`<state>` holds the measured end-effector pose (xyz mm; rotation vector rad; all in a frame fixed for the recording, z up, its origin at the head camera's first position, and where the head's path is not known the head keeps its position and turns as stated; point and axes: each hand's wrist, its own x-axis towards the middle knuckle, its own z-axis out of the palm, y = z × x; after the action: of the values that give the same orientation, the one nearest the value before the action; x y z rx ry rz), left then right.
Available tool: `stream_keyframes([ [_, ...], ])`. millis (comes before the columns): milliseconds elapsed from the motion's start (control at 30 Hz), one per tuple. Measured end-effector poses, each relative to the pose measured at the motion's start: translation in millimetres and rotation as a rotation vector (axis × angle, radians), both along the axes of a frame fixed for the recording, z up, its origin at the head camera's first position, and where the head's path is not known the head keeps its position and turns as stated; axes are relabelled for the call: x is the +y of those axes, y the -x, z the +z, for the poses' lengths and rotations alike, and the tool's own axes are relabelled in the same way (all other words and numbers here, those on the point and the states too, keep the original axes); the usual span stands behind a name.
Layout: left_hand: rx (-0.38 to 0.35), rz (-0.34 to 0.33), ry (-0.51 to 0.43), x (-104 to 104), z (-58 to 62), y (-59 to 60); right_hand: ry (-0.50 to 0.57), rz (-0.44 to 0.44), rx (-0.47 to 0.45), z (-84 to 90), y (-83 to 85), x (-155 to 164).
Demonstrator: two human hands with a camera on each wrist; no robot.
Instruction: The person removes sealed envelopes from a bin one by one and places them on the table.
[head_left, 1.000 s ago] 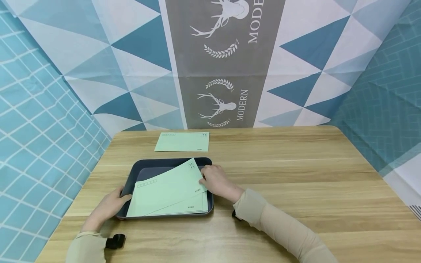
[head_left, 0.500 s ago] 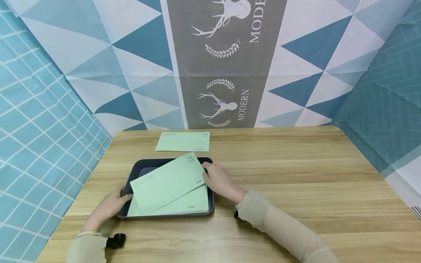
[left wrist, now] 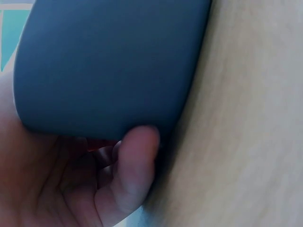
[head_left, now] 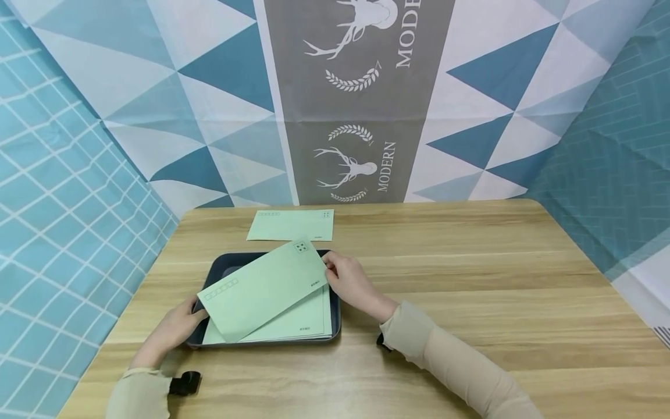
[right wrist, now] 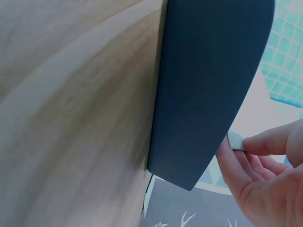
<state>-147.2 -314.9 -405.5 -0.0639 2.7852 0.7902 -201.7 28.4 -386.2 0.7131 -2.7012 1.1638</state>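
Note:
A dark blue-grey tray stands at the left of the table, with pale green envelopes lying in it. My left hand grips the tray's left side, thumb over the rim; the left wrist view shows its fingers curled against the tray's outer wall. At the tray's right end my right hand pinches the right edge of the top envelope, which is tilted and raised over the others. In the right wrist view, thumb and fingers hold the envelope's corner above the tray wall.
Behind the tray, a single green envelope lies flat on the wooden table. A patterned cloth backdrop rises at the table's far edge, and blue tiled-print cloth hangs at the left.
My right hand has lifted the top envelope's right end and turned the envelope, its left end now sticking out nearer the left hand. The left hand stays on the tray.

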Motion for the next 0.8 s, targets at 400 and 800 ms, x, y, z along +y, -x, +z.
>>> stream_keyframes([
  [400,-0.007,-0.01,0.02,-3,0.3,0.7,0.315,0.111,-0.26,-3.0,4.0,6],
  [800,-0.025,0.0,0.001,-1,1.4,1.5,0.502,0.007,-0.436,-0.9,14.0,17],
])
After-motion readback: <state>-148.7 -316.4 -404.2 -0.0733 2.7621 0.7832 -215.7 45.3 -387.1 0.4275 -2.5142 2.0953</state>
